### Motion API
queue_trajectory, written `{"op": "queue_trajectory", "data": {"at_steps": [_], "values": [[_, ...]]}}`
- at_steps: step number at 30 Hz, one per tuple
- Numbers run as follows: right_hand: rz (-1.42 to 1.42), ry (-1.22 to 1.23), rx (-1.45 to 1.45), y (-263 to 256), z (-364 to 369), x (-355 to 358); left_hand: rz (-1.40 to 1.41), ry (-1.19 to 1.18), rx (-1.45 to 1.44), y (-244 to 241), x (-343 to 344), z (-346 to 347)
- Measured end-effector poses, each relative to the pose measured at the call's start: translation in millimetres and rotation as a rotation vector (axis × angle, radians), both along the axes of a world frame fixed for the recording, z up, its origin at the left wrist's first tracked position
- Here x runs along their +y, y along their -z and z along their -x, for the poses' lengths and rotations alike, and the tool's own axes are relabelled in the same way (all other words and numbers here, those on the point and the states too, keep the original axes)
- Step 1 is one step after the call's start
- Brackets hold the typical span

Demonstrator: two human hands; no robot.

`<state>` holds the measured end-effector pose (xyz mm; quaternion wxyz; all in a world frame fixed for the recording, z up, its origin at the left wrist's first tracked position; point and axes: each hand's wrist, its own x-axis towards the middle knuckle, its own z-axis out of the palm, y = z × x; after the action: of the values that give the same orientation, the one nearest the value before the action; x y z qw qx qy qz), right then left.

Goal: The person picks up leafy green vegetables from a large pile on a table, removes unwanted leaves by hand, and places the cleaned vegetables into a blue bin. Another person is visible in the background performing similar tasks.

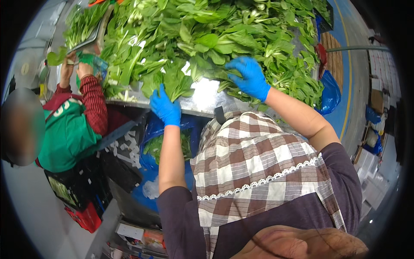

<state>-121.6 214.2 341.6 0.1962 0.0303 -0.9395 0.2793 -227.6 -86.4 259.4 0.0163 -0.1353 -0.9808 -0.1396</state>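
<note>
A large heap of leafy greens [207, 39] with pale stems, resembling bok choy, covers the metal worktable [207, 94]. At the table's front edge, my left hand [165, 106], in a blue glove, touches a small leafy bunch [176, 81]. Whether its fingers close on the stems cannot be made out. My right hand [250, 79], also gloved in blue, reaches over the heap to the right. Its fingers are spread and curved, with fingertips against the leaves and slightly blurred.
A co-worker's hands [76, 69] hold a leaf and a green bag [92, 63] at the left. Below the table edge, a blue bag [148, 155] contains leaves. A tray of greens [85, 37] stands far left. Another blue bag [330, 92] hangs right.
</note>
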Motion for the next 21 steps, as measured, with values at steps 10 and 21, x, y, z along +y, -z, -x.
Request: {"op": "queue_trajectory", "data": {"at_steps": [10,21], "values": [[-0.498,0.245,-0.419,-7,55,52,-0.344,0.399,0.013,-80,37,-34],[-0.416,-0.079,-0.185,-54,-30,87,-0.451,0.841,-0.105,-119,173,-42]]}}
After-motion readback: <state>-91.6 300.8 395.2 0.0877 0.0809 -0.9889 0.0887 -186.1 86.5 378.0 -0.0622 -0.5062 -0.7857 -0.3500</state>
